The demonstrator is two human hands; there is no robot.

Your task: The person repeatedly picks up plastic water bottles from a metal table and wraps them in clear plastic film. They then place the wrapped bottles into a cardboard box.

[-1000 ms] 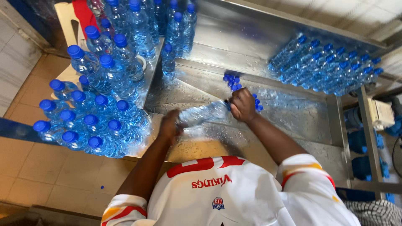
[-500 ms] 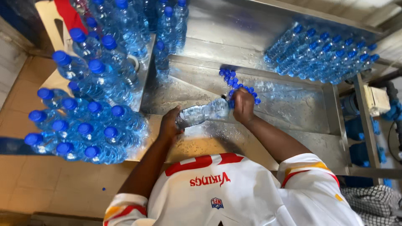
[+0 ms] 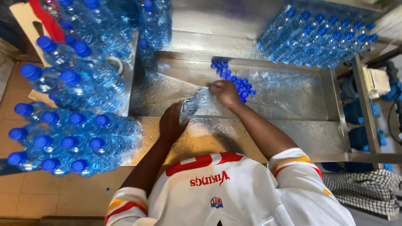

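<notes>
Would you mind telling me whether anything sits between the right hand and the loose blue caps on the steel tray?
Nothing visible does: the right hand, at the neck of the clear plastic bottle, lies right beside the pile of small blue caps.

**Bottles and caps around a wet metal worktable**

A clear plastic water bottle [image 3: 196, 104] lies tilted over the stainless-steel worktable [image 3: 289, 104], between the left hand [image 3: 171, 122] at its base and the right hand [image 3: 224, 92] at its neck. Just behind the right hand sits a heap of loose blue screw caps [image 3: 234, 77]. Capped bottles stand packed together [image 3: 75, 125] at the left. More filled bottles lie stacked on their sides [image 3: 318, 39] at the far right.
</notes>
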